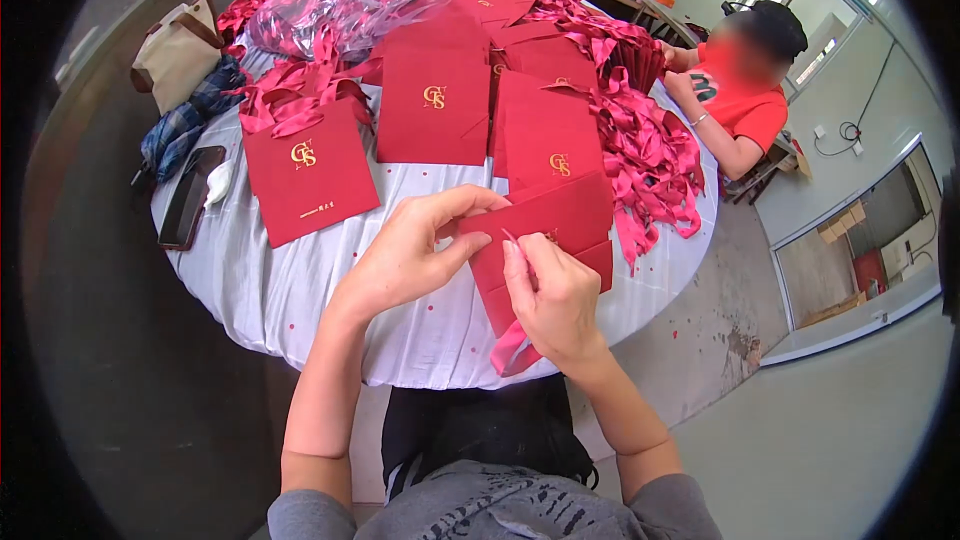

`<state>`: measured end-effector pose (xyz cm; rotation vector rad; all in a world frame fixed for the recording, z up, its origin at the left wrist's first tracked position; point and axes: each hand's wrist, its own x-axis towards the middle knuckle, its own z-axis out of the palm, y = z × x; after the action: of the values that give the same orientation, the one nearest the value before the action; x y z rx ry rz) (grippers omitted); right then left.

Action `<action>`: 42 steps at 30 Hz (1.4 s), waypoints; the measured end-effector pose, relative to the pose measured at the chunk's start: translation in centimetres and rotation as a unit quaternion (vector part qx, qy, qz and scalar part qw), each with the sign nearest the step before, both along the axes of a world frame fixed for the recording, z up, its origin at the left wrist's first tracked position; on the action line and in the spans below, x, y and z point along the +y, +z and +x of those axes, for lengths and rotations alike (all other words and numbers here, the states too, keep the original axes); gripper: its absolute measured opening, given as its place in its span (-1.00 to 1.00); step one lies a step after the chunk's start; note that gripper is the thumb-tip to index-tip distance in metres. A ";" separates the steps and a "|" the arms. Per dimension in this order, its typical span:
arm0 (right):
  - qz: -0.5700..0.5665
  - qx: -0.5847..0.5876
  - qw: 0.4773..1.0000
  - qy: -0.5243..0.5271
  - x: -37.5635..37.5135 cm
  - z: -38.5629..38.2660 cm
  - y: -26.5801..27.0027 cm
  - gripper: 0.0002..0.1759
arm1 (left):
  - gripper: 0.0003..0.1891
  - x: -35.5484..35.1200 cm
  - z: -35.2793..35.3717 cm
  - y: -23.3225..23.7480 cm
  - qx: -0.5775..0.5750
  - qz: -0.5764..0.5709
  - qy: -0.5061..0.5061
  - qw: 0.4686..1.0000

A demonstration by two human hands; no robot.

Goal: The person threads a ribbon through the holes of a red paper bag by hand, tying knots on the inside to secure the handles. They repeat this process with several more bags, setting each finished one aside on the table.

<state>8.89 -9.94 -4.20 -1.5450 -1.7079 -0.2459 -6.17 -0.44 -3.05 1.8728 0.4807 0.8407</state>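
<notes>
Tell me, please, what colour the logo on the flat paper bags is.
Gold logo on a red flat paper bag; head view shows it best.

Through my remote feed from the head camera: a wearer in a grey top, dark legwear and short sleeves.

The grey top [500,510] fills the bottom of my view; its fabric looks heathered and carries broken black lettering or print across the front, too cut off for me to read. Its left sleeve [300,518] and right sleeve [672,505] end above the elbows, so both forearms are uncovered, as are the left hand [410,260] and right hand [555,300]. Above the top I make out black legwear [480,430], with a thin pale stripe [400,475] at one side.
</notes>
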 end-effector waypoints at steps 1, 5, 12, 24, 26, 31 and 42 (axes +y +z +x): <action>0.010 -0.011 1.000 0.004 -0.1 0.1 0.0 -0.83 | -0.68 -0.2 0.1 0.1 0.000 0.002 -0.003 1.000; 0.022 -0.033 0.999 -0.001 -0.4 0.1 0.0 -0.79 | -0.69 -0.8 0.4 0.7 -0.006 0.022 0.005 1.000; -0.003 0.038 0.999 0.009 -1.8 -0.1 0.9 -0.82 | -0.69 -2.2 1.1 1.3 -0.029 0.087 0.029 0.995; 0.019 0.265 0.963 0.043 -3.1 -0.5 0.8 -0.82 | -0.73 -4.7 2.6 3.0 -0.024 0.268 0.048 0.962; 0.006 0.313 0.948 0.047 -3.1 -0.6 0.8 -0.80 | -0.73 -4.9 2.9 3.2 -0.018 0.278 0.034 0.960; -0.046 0.398 0.910 0.104 -3.2 0.5 1.0 -0.76 | -0.68 -5.8 3.4 3.2 0.010 0.292 0.056 0.955; 0.050 0.256 0.963 0.063 -4.0 1.7 1.5 -0.86 | -0.70 -5.8 3.2 3.6 0.025 0.242 0.099 0.965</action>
<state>10.56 -13.89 -2.70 -1.2799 -1.3501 0.1260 -2.94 -6.20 0.53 2.3255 0.5342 1.1211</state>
